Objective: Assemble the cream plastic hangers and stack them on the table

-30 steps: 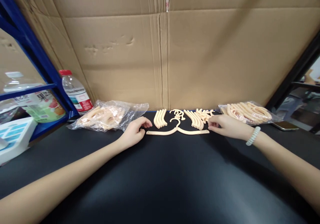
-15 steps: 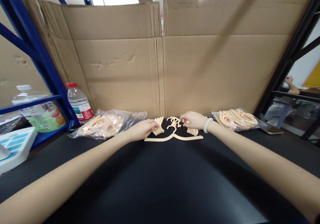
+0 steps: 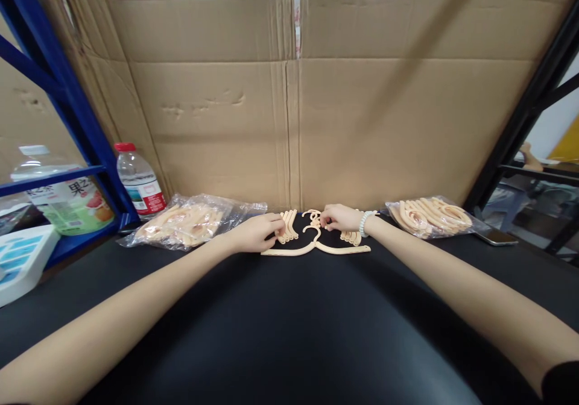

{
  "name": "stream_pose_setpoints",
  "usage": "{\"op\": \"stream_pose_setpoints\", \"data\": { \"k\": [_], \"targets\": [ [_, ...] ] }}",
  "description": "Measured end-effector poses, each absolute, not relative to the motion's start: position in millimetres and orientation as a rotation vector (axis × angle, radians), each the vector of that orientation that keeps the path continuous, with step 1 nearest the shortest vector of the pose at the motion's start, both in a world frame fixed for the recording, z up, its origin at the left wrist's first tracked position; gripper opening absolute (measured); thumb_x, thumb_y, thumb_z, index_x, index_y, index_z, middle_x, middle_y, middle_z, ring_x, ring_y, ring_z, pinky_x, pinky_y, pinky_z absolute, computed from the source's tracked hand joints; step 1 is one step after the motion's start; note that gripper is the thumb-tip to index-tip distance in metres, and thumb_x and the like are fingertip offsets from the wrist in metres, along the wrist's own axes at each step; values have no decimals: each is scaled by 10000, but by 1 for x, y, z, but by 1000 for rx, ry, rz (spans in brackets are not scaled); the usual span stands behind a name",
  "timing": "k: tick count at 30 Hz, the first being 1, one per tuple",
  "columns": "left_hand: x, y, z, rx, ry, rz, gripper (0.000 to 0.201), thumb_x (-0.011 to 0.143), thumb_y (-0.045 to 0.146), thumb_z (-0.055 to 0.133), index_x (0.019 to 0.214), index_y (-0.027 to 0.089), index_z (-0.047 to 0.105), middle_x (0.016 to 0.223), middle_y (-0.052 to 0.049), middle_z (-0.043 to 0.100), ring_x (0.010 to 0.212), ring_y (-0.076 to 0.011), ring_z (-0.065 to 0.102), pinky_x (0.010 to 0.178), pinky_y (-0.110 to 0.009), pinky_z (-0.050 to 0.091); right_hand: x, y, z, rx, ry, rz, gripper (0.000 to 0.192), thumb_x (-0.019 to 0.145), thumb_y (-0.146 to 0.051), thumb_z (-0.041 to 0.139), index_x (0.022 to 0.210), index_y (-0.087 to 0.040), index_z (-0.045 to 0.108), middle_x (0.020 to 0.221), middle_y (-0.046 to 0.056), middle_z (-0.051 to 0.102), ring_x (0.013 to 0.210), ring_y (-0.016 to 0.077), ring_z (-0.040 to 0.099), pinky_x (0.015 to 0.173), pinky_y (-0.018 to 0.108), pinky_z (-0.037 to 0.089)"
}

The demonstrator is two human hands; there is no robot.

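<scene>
Black counter, cardboard wall behind; one hanger assembled at back; left hand fingers grasping arm pieces, right hand pinching hook pieces; loose parts remain.

Left hand covers the near ends of the curved arm pieces, so can't tell if fingers pinch one or just rest on them. Right hand hides pt of the hook pieces and the 2nd arm stack; grip too small to read. Phone only partly seen past the bag of parts, and both forearms run off the btm edge.
</scene>
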State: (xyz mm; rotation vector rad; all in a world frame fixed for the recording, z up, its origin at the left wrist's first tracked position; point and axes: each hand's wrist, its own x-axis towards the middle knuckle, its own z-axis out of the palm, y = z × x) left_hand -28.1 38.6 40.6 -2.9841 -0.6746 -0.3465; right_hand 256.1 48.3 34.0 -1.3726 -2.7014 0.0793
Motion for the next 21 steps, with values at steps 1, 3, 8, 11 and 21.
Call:
{"op": "stream_pose_setpoints", "data": {
  "k": [1,3,8,11,21],
  "targets": [
    [-29,39,41,-2982,-672,-347,204,751,51,473,879,165,583,923,-61,597,852,-182,585,762,-264,466,256,49,33,-1360,-2683,100,68,852,-197,626,823,-136,619,861,15,621,786,148,578,763,330,472],
    [-30,40,42,-2980,-662,-345,202,768,58,465,885,164,592,928,-65,595,864,-185,581,773,-268,464,256,49,31,-1328,-2628,145,48,838,-152,621,792,-139,611,837,24,620,777,149,577,770,326,465],
    [-32,42,44,-2996,-598,-303,207,855,97,442,924,175,621,953,-71,587,906,-180,578,814,-257,459,261,46,37,-1236,-2384,295,149,784,-35,539,767,-175,585,814,46,621,803,174,576,816,339,440],
    [-34,44,41,-2984,-585,-303,201,884,116,447,944,179,629,978,-76,587,916,-178,574,809,-250,457,267,43,43,-1179,-2211,467,105,819,-95,494,802,-192,529,736,12,601,717,164,598,770,356,478],
    [-20,22,64,-2904,-649,-701,364,828,-29,342,1041,181,550,1088,-77,577,951,-171,563,823,-293,454,259,-8,64,-875,-1649,928,277,797,-408,647,937,-219,499,831,-3,619,803,137,657,876,365,526]
  ]
}}
